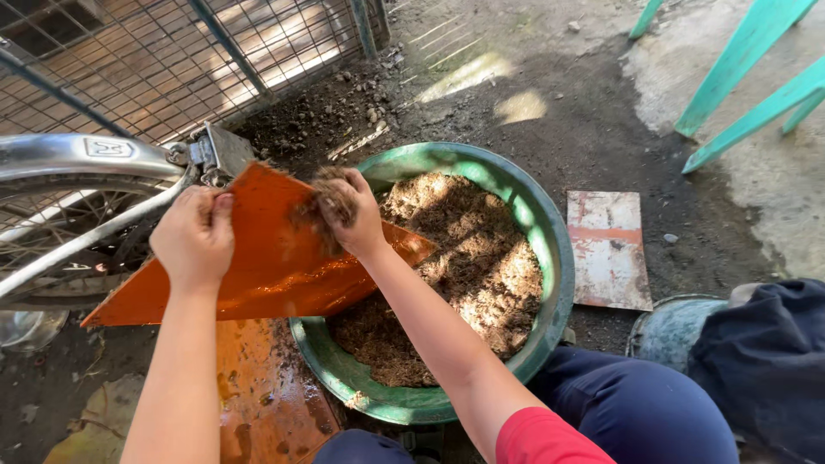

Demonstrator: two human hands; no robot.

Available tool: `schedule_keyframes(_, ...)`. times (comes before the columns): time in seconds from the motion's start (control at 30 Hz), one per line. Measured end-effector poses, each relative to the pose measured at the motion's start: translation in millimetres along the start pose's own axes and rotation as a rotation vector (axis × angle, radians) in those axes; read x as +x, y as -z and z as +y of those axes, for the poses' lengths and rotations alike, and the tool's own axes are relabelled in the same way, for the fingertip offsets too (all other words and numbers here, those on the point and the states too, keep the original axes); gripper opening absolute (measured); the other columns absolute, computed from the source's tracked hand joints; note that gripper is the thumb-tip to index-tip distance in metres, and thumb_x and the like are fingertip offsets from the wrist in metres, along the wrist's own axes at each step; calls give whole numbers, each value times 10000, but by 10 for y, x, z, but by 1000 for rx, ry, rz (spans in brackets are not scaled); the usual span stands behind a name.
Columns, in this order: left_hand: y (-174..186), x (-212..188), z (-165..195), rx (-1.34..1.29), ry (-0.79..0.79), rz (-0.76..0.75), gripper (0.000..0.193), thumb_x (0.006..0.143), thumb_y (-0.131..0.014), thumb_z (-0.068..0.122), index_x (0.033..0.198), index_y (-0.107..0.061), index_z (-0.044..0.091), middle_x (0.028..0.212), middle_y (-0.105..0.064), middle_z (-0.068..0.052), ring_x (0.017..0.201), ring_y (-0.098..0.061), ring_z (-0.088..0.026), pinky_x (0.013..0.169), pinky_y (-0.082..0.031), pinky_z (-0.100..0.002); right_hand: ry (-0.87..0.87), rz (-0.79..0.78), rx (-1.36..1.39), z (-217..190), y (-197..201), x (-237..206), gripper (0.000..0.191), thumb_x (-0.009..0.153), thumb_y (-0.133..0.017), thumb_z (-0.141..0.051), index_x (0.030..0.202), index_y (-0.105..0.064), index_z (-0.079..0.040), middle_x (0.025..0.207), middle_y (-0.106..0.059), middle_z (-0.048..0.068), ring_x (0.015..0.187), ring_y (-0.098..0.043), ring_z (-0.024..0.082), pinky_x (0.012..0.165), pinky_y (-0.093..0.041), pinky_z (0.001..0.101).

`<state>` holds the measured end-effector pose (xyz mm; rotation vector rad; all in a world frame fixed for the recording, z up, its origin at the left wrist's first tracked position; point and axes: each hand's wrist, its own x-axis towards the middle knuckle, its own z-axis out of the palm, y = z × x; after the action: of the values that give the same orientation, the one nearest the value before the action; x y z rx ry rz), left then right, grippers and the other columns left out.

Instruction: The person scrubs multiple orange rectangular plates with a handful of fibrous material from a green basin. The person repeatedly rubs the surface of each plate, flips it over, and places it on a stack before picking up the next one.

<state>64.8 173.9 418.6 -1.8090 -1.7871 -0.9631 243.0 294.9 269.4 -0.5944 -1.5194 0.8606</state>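
Observation:
My left hand (194, 237) grips the upper edge of an orange flat board (275, 266), holding it tilted so its right end rests over the rim of a green round basin (550, 258). The basin is filled with brown fibrous husk material (468, 258). My right hand (351, 213) presses on the board's upper face with a clump of the brown fibre (331, 202) under its fingers, just left of the basin.
A bicycle wheel with chrome fender (77, 159) stands at left beside a wire mesh cage (155, 60). A second orange board (266, 395) lies on the ground below. A worn white-and-red tile (608, 249) lies right of the basin. Teal chair legs (748, 86) stand at upper right.

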Motion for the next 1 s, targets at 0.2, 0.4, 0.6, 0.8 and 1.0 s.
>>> schedule_keyframes(0.2,239,-327,-657,-154,130,9,318,1190,-655,204,951,-623,-2,823,-564,-106,720,-524,-217,695,-431,-281,-544,257,432,1077,237,-752,250,950,-679,-191,1149,-648,-44,1204,-651,137,1148,-610,276,1043,-498,444)
schedule_keyframes(0.4,80,-190,-699,-92,145,-61,310,1098,-740,157,920,-577,-38,778,-505,-139,679,-437,-233,672,-409,-296,-1099,42,-126,1978,1281,-1381,467,991,-627,-394,1340,-620,-83,1225,-715,173,1058,-644,279,1001,-502,518)
schedule_keyframes(0.6,13,263,-358,-38,72,-287,341,991,-857,183,895,-597,-14,745,-553,-126,632,-481,-240,637,-425,-336,-1234,-417,-717,1830,1803,-1637,743,906,-705,-344,1560,-377,-212,1496,-452,171,1209,-598,304,1116,-449,528)
schedule_keyframes(0.8,-202,1099,278,-2,-224,-260,370,937,-903,121,863,-577,-37,725,-528,-180,660,-517,-326,630,-434,-405,-1166,-698,-848,1683,2038,-1997,776,897,-727,-387,1560,-369,-200,1680,-172,172,1524,-221,377,1230,-172,608)
schedule_keyframes(1.0,223,1391,429,82,-489,-445,121,962,-705,-59,937,-650,46,851,-661,-71,780,-653,-243,722,-503,-372,-1112,-836,-924,1516,2269,-2152,964,815,-773,-525,1606,-271,-296,1689,20,177,1568,0,407,1250,-76,601)
